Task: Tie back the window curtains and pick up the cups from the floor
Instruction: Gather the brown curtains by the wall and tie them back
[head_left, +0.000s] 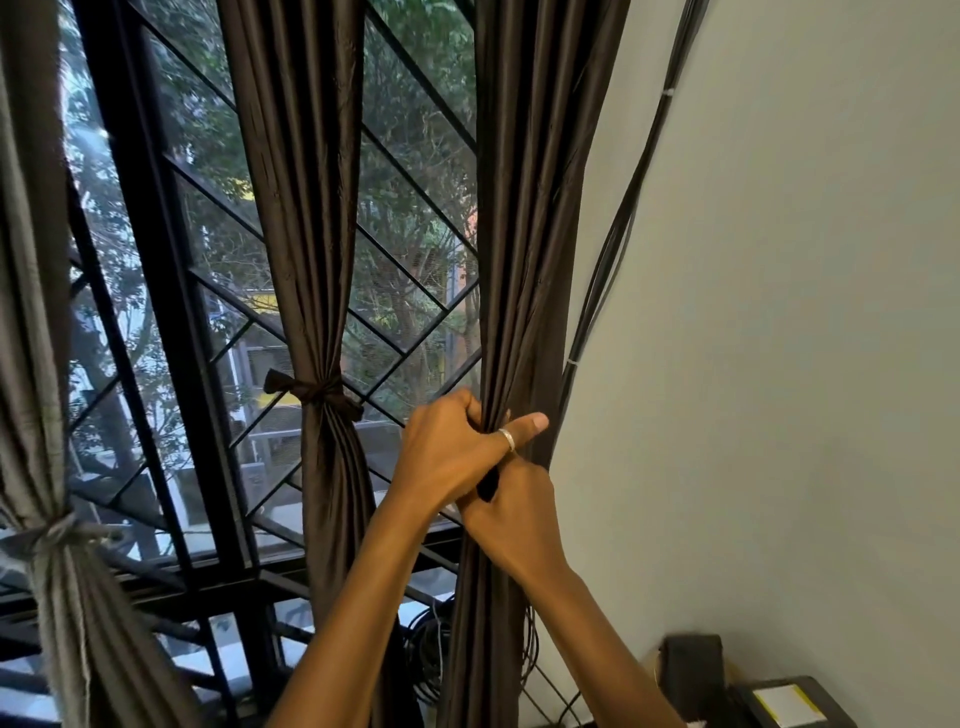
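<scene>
The right-hand brown curtain (524, 234) hangs next to the wall, bunched into narrow folds. My left hand (452, 452), with a ring on its thumb, grips the gathered folds at about sill height. Just below and partly under it, my right hand (514, 519) curls round the same bundle, and a short dark bit of cloth (488, 486) shows between the two hands. The middle brown curtain (306, 208) is bound with a knotted brown tie (311, 392). The grey curtain (31, 312) at the far left is also bound with a tie (57, 532). No cups are in view.
A black window grille (171, 322) stands behind the curtains. Black cables (618, 234) run down the pale wall (779, 312) right of the curtain, with coiled cables (431, 649) below the sill. A dark box (693, 670) and another object sit at the bottom right.
</scene>
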